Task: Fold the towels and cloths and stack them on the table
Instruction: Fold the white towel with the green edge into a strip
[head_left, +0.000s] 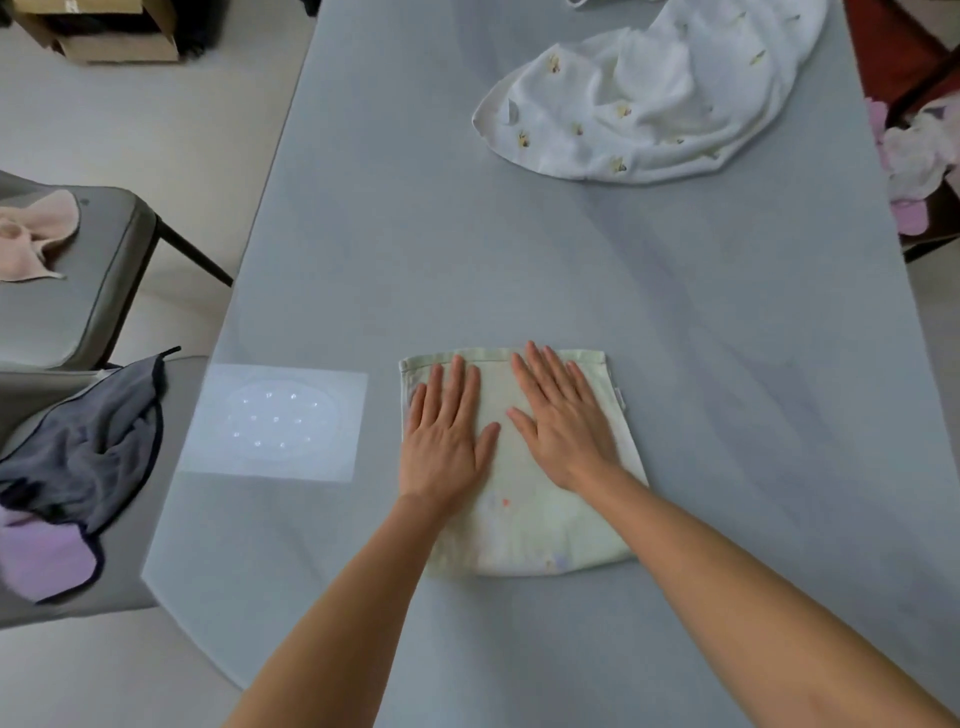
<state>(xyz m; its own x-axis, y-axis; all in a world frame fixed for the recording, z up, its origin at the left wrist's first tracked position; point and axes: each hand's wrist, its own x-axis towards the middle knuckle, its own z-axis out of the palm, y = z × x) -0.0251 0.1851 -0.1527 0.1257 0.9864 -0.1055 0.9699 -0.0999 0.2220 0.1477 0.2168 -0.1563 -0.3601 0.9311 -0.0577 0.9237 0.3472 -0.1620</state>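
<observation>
A pale green folded towel lies flat near the front of the grey table. My left hand presses on its left part with straight fingers. Beside it, my right hand lies flat on the towel's middle and right part, fingers spread. Farther back on the right of the table sits a crumpled white cloth with small yellow prints.
A bright patch of reflected light lies on the table left of the towel. At the left, one chair holds a pink cloth and a nearer chair holds grey and purple cloths. Pink fabric sits at the right edge. Cardboard boxes stand on the floor, far left.
</observation>
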